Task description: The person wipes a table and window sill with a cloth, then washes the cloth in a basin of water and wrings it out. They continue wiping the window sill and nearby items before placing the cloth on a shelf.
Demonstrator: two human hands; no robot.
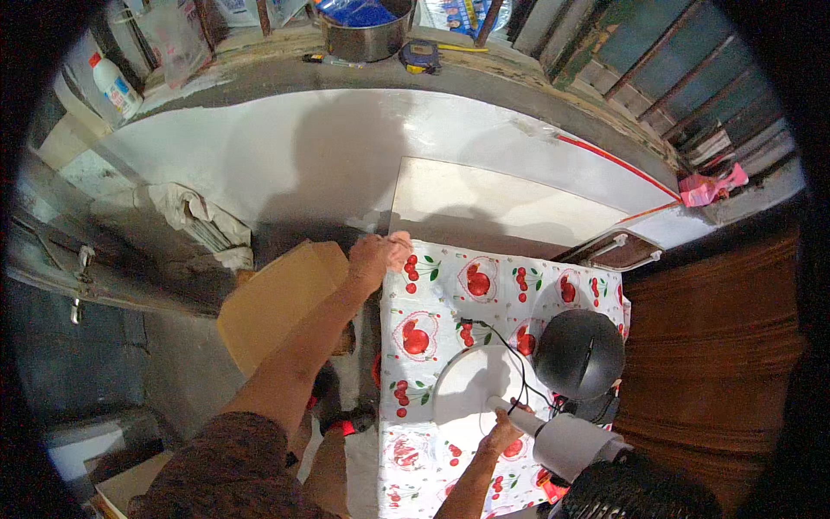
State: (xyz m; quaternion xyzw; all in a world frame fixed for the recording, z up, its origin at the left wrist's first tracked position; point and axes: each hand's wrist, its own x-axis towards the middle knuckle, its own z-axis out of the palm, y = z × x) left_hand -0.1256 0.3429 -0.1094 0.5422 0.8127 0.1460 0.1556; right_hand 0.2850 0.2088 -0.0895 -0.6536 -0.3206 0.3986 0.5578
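My left hand reaches forward with its fingers closed around a crumpled pink cloth. The cloth touches or nearly touches the far left corner of a table covered by a white tablecloth printed with cherries and pomegranates. Lower down, my right hand grips the grey pole of a fan close above its round white base. That base rests on the tablecloth. The fan's grey body and dark head lean towards the bottom right. A black cable trails beside the pole.
A dark rounded object sits right of the fan base. Left of the table stands a brown cardboard piece. A steel pot, tape measure and white bottle line the ledge. A brown curtain hangs at right.
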